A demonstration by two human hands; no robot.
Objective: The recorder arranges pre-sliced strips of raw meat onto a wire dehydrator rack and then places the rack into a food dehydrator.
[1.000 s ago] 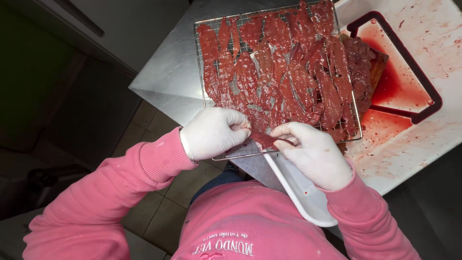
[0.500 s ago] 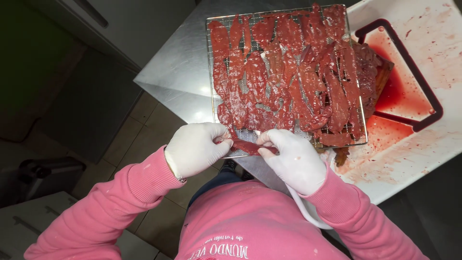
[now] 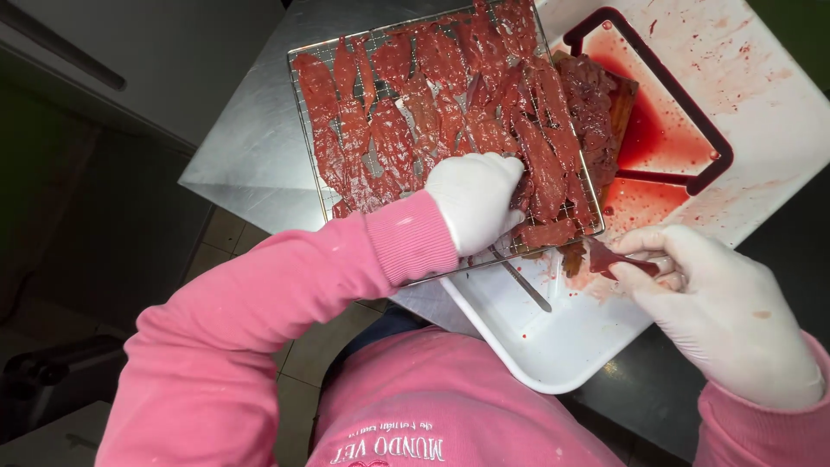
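A wire rack covered with dark red meat strips lies on the steel bench, partly over a white tray. The left hand, gloved, presses flat with fingers spread on the strips at the rack's near edge. Right of the rack, over the tray, the gloved right hand pinches one meat strip. Beyond the rack sits a blood-stained white cutting board.

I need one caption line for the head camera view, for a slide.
White-gloved left hand presses red meat strips on a wire rack; gloved right hand pinches one red meat strip over a white tray.
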